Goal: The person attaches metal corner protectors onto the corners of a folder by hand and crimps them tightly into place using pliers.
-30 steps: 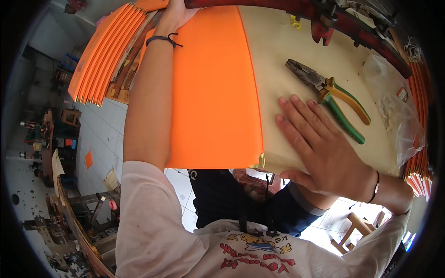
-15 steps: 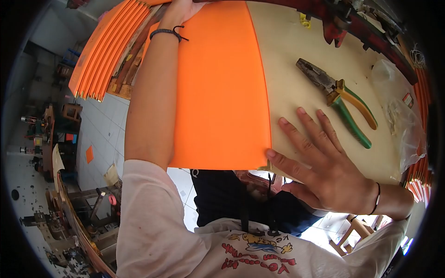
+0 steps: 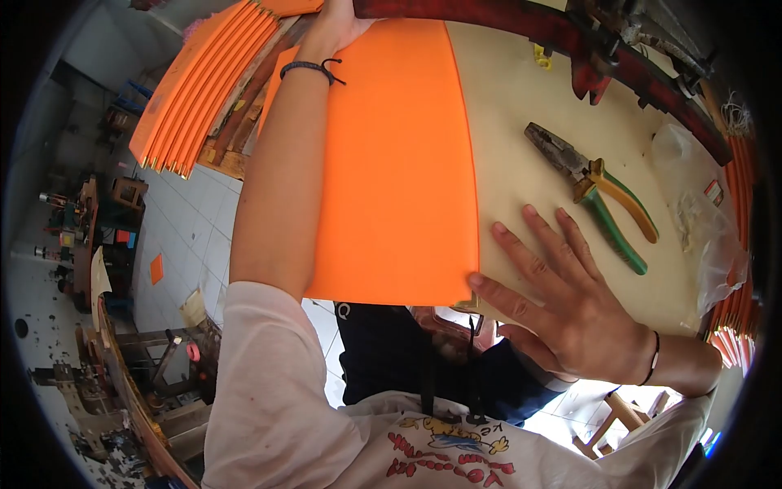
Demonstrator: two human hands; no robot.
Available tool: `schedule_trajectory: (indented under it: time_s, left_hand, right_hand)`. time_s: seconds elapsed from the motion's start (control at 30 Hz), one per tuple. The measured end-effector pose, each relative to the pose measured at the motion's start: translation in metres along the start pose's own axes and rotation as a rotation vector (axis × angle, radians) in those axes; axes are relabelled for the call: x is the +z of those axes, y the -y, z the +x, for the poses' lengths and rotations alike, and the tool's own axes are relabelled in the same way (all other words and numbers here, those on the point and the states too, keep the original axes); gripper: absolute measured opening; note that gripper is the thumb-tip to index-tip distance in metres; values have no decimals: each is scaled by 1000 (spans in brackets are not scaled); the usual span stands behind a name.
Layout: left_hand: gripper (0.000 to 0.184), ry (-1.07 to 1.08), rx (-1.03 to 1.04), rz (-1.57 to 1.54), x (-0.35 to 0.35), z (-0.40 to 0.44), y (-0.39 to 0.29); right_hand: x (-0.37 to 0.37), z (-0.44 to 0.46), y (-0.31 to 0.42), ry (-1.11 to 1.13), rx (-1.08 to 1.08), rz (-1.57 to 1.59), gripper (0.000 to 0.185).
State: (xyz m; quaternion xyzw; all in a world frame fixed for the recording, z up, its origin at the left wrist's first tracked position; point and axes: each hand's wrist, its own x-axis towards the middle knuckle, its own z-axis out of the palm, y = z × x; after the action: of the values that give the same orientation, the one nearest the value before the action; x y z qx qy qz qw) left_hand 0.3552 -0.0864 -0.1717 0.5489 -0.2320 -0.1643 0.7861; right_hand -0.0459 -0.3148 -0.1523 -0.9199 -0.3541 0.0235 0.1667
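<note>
A flat orange folder-like sheet [image 3: 399,171] lies on the pale tabletop [image 3: 505,81], its near edge at the front of the table. My left arm stretches along its left side, and my left hand [image 3: 346,26] is at the sheet's far end; its fingers are out of sight by the red metal bar. My right hand [image 3: 570,314] rests flat on the tabletop with fingers spread, its index fingertip at the sheet's right edge near the front corner. Beyond that hand lie combination pliers [image 3: 590,179] with green and yellow handles, jaws toward the upper left.
A dark red metal bar [image 3: 481,15] of a machine crosses the far side. Orange folders [image 3: 204,90] with brass-coloured tips are stacked at the left, more orange pieces [image 3: 737,236] at the right. A clear plastic bag [image 3: 700,212] lies at the table's right side.
The view has shifted slightly, so the sheet, pliers and bar sit a little lower. Both hands keep about the same places on the sheet and tabletop.
</note>
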Motion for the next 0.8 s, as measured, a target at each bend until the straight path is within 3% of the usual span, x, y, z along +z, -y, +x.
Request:
schedule_trajectory:
  time_s: [0.17, 0.27, 0.37, 0.6, 0.8]
  left_hand:
    - [47, 49, 0, -8, -17, 7, 4]
    - [47, -230, -11, -16, 16, -7, -2]
    - [45, -228, 55, -62, 7, -3, 3]
    - [46, 45, -26, 112, -1, 2, -5]
    - [45, 50, -42, 89, -1, 2, -4]
  right_hand:
    - [2, 1, -6, -55, 3, -97, 78]
    - [5, 1, -6, -72, 9, -106, 77]
    - [3, 1, -8, -79, 2, -98, 76]
    - [9, 0, -11, -88, 0, -135, 76]
    - [8, 0, -11, -87, 4, -136, 73]
